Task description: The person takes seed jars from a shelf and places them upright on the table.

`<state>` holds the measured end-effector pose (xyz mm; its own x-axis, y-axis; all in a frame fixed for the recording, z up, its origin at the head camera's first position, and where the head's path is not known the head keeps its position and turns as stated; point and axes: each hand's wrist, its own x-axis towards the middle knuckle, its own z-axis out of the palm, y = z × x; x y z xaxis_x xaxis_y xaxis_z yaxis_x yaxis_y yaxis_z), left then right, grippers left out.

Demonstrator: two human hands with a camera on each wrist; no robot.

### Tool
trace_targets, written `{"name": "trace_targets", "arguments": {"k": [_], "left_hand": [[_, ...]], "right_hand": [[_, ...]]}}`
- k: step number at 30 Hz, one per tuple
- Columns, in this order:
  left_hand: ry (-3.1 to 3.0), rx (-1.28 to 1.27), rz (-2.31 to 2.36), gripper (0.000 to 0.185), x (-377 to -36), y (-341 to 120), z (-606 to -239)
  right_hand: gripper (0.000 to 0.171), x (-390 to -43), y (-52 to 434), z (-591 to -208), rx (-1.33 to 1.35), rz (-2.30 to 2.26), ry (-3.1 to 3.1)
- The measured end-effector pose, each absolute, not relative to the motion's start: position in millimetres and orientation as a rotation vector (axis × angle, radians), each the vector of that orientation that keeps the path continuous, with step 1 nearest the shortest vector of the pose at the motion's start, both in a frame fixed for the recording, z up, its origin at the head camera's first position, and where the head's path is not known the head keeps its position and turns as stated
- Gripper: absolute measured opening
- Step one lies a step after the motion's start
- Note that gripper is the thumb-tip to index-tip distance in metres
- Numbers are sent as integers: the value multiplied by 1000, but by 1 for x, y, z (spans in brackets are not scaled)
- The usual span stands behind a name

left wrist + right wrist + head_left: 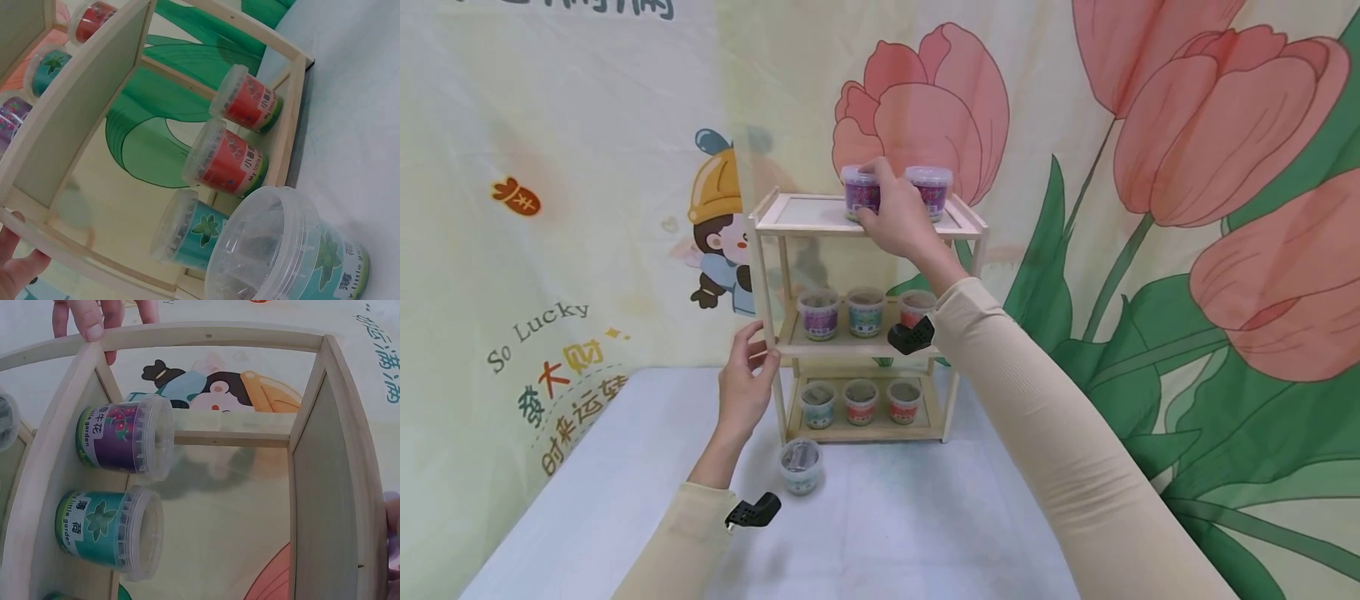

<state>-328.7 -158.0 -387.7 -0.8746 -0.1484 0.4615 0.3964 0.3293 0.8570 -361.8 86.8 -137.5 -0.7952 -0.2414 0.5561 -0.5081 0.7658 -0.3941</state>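
Note:
My right hand (901, 208) is at the top of a small wooden shelf rack (808, 227), its thumb and fingers round a lidded plastic tub with a purple label (859, 200). Just to the right of that hand stands a second purple tub (931, 193). Lower down, my left hand (748, 375) grips the rack's left front post at middle-shelf height. Its thumb (94, 331) lies against the wood in the right wrist view, with fingers on the other side. In that view the right hand is mostly hidden behind the top shelf.
On the middle shelf stand a purple tub (818, 315), a teal tub (866, 312) and a red tub (916, 307). The bottom shelf bears a teal tub (817, 405) and two red tubs. Another teal tub (801, 467) is on the white table (910, 525) before the rack.

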Motion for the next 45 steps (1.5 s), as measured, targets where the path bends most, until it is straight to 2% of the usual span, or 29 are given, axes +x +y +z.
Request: {"name": "trace_targets", "arguments": {"k": [14, 29, 45], "left_hand": [[-2127, -238, -1577, 50, -332, -154, -386], [-2139, -234, -1570, 51, -328, -157, -388], [-2131, -232, -1557, 52, -328, -158, -388]], "right_hand": [[53, -355, 97, -135, 653, 887, -2385], [55, -311, 105, -131, 693, 960, -2336], [56, -283, 120, -148, 789, 992, -2282]]}}
